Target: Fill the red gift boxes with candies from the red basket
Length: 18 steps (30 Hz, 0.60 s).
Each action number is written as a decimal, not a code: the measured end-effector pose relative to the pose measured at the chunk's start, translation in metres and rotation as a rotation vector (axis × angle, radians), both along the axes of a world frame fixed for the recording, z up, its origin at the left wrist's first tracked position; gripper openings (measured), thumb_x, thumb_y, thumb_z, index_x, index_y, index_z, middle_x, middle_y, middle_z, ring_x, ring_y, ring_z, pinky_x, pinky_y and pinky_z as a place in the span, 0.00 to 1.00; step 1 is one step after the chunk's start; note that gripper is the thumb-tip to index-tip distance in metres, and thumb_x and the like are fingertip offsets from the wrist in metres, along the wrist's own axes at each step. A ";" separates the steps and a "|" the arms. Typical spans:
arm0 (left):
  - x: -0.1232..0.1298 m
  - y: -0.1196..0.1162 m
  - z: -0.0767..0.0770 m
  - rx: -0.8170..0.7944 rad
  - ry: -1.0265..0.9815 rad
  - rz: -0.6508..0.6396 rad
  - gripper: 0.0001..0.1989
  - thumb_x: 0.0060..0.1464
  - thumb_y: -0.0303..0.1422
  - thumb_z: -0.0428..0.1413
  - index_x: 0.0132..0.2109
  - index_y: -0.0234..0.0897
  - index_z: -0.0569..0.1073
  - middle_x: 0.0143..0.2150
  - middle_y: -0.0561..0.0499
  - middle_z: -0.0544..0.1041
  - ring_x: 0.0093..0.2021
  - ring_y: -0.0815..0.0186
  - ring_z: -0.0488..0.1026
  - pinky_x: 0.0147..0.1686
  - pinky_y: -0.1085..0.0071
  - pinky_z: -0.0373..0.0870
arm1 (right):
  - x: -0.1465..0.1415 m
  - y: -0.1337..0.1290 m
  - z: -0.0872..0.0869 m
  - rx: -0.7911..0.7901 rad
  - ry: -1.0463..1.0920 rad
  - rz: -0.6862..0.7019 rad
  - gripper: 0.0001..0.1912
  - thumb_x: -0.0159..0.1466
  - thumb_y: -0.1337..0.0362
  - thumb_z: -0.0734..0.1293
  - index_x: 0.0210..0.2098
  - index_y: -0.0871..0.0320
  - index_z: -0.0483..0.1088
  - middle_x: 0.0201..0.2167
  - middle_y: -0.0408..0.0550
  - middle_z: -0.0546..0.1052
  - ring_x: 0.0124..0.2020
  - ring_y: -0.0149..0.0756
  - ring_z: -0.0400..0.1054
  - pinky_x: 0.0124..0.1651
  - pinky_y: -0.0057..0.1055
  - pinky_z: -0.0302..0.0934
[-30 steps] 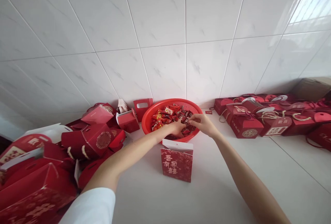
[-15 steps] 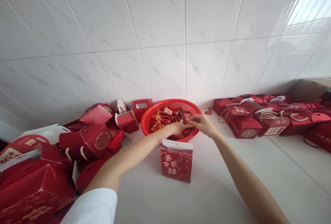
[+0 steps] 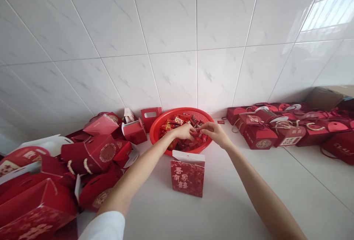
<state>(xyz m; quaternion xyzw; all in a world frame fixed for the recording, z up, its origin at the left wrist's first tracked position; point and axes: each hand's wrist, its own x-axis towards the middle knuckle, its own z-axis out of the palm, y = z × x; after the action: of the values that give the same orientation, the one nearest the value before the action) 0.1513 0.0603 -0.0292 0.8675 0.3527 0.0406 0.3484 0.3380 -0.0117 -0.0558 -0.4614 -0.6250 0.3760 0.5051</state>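
Observation:
A red plastic basket [image 3: 206, 115] full of small wrapped candies [image 3: 181, 146] stands against the wall. Over it, my left hand [image 3: 186, 132] is closed, fingers curled down among the red wrappers; what they hold is hidden. My right hand [image 3: 215, 132] reaches in from the right, thumb and fingertips pinched on a small red wrapped candy, close to the left fingertips. In front of the basket an upright red gift box [image 3: 188, 178] with white lettering faces me, its white top flaps raised. Neither hand touches this box.
Red gift boxes, several with rope handles [image 3: 87, 166], are heaped at the left. More red boxes [image 3: 260, 133] stand in rows at the right, with a brown carton [image 3: 326, 96] behind. A small red card [image 3: 221, 122] lies near the wall. White tiles [image 3: 174, 74] rise behind.
My left fingers have curled from a spread pose over the candies. The right hand has come slightly left and down, so the fingertips of both hands are closer together.

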 end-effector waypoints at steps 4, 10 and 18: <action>-0.017 0.000 0.009 -0.200 -0.399 0.132 0.15 0.36 0.35 0.69 0.21 0.36 0.69 0.21 0.58 0.70 0.26 0.68 0.69 0.32 0.70 0.65 | -0.004 -0.002 0.004 -0.049 0.141 -0.083 0.17 0.56 0.52 0.73 0.39 0.56 0.73 0.38 0.50 0.81 0.43 0.42 0.75 0.47 0.38 0.68; -0.024 -0.002 0.006 -0.385 -0.646 0.309 0.19 0.29 0.34 0.74 0.30 0.34 0.78 0.29 0.52 0.80 0.33 0.62 0.77 0.41 0.64 0.72 | -0.020 -0.005 0.012 -0.186 0.334 0.000 0.25 0.56 0.51 0.73 0.49 0.54 0.69 0.42 0.47 0.80 0.45 0.40 0.75 0.47 0.36 0.69; -0.021 0.000 0.004 -0.407 -0.741 0.500 0.25 0.32 0.34 0.75 0.41 0.35 0.80 0.38 0.49 0.83 0.43 0.58 0.79 0.46 0.64 0.73 | -0.038 0.016 -0.004 -0.158 0.549 -0.115 0.31 0.45 0.59 0.77 0.47 0.53 0.66 0.34 0.43 0.78 0.36 0.41 0.75 0.40 0.37 0.70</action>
<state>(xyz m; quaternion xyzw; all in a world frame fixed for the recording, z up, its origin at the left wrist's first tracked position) 0.1298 0.0600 -0.0252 0.5977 0.4032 0.3594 0.5924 0.3004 0.0040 -0.0598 -0.4150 -0.4064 0.5052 0.6382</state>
